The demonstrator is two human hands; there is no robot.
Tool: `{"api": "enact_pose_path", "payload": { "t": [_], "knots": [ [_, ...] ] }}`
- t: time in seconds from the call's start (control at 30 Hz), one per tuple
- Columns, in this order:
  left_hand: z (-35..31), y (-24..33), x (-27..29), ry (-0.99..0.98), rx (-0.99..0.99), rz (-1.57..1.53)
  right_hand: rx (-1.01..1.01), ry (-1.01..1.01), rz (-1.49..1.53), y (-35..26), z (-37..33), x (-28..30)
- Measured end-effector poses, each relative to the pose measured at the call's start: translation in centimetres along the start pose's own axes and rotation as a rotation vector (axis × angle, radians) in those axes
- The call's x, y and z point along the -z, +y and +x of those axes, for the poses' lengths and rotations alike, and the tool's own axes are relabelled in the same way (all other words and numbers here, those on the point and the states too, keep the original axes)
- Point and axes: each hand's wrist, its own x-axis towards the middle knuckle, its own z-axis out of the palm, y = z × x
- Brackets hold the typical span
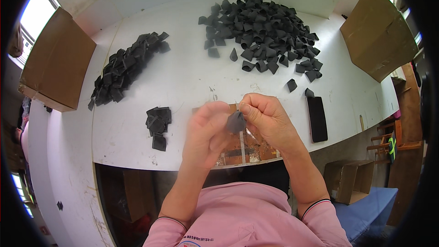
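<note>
Between my hands is a small dark grey folded fabric piece (236,122), rounded below and gathered to a point at its top. My right hand (269,121) pinches its upper edge between thumb and forefinger. At the piece's left side is my left hand (206,132), smeared by motion, so I cannot make out whether its fingers grip it. Below both hands lies a worn brown board (233,159) with strips of tape at the table's front edge. To the left sits a small stack of flat dark fabric squares (158,121).
A large heap of folded dark pieces (265,29) covers the back middle of the white table (183,77). A long pile of flat squares (125,68) lies left. Cardboard boxes stand at the left (59,61) and right (382,34). A black phone (317,119) lies right of my hands.
</note>
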Motion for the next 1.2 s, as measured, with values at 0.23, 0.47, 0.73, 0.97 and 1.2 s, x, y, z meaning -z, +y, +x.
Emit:
{"api": "enact_pose_path", "payload": {
  "t": [0.23,0.47,0.73,0.97,1.2],
  "knots": [
    [0.0,-0.9,0.5,-0.163,0.156,-0.458,-0.011,-0.082,0.174,1.9,0.3,0.4],
    [0.0,0.2,-1.6,0.02,-0.49,0.485,0.152,0.177,-0.453,0.1,-0.6,0.0],
    [0.3,-0.2,-2.2,-0.13,-0.592,0.665,0.773,0.383,-0.909,0.4,-2.2,-1.5],
    [-0.2,-0.1,-1.5,-0.117,-0.417,0.007,0.761,0.412,-0.9,-0.5,-1.8,-2.5],
    [-0.3,-1.1,-1.0,-0.083,-0.282,-0.134,0.868,0.433,-0.972,0.5,-1.5,-1.7]
  ]
}}
